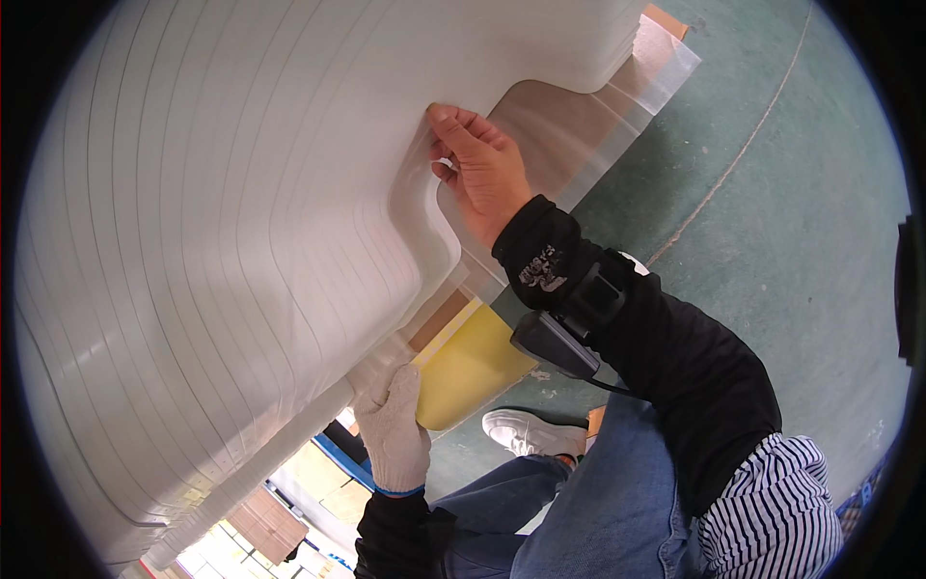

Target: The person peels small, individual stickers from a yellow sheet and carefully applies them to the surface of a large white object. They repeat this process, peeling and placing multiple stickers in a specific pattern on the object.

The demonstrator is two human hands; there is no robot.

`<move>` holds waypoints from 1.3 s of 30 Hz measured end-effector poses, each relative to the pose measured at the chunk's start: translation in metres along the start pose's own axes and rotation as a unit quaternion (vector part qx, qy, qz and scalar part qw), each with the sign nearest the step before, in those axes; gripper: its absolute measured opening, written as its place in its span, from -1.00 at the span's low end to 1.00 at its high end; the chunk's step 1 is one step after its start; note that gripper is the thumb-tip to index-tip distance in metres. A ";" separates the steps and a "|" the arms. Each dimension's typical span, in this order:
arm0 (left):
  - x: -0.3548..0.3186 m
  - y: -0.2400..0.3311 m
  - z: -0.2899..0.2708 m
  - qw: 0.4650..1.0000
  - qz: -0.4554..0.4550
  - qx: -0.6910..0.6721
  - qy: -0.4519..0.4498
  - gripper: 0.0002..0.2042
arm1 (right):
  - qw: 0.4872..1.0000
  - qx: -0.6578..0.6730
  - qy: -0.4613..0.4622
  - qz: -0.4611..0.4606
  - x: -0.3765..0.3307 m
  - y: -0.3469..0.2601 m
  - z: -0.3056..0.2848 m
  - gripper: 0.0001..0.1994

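Observation:
A large stack of thin whitish, translucent sheets (222,164) with wavy cut edges fills the left and upper middle. My bare right hand (479,169) is closed in a pinch at the wavy edge, thumb and fingertips on a sheet that bends up there. Lower down, my left hand (394,429), in a knitted off-white glove, grips the left side of a yellow sheet (473,369) with a pale strip along its upper edge. The left fingers are partly hidden behind it. This yellow piece hangs just beside the stack's lower edge.
Clear film (617,125) and brown cardboard (555,121) stick out under the stack. Green floor (772,232) lies to the right. A dark device (555,344) is strapped to my right forearm. My white shoe (526,432) is below; cardboard boxes (265,524) stand at lower left.

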State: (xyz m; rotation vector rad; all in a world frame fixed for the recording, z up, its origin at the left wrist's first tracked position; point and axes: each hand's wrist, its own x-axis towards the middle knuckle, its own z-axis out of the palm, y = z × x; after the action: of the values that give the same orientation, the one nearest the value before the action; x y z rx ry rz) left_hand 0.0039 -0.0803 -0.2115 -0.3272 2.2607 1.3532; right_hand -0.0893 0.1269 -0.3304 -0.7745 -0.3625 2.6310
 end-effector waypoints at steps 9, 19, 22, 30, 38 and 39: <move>-0.001 0.004 0.007 1.000 -0.008 -0.023 0.011 -0.75 | 0.991 -0.079 -0.014 0.102 0.009 -0.011 -0.024 -0.70; -0.002 0.003 0.005 0.999 0.008 0.032 0.010 -0.76 | 0.980 -0.188 -0.062 -0.021 0.018 -0.025 -0.018 -0.69; -0.001 0.004 0.003 0.999 0.021 0.049 0.010 -0.77 | 0.974 -0.223 -0.018 -0.022 0.013 -0.024 -0.032 -0.70; -0.002 0.005 0.006 0.982 0.090 0.153 0.071 -0.82 | 0.897 -0.359 -0.213 0.144 -0.076 -0.037 -0.077 -0.75; -0.005 0.006 0.011 0.986 0.062 0.132 0.086 -0.81 | 0.860 -0.407 -0.300 0.075 -0.107 -0.045 -0.072 -0.73; -0.006 0.004 0.012 0.986 0.063 0.128 0.086 -0.81 | 0.845 -0.455 -0.280 0.028 -0.107 -0.047 -0.071 -0.73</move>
State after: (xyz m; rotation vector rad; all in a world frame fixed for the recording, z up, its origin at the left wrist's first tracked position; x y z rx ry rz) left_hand 0.0100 -0.0682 -0.2099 -0.2236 2.6036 1.1108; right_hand 0.0474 0.1342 -0.3219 -0.1886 -1.8523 2.6036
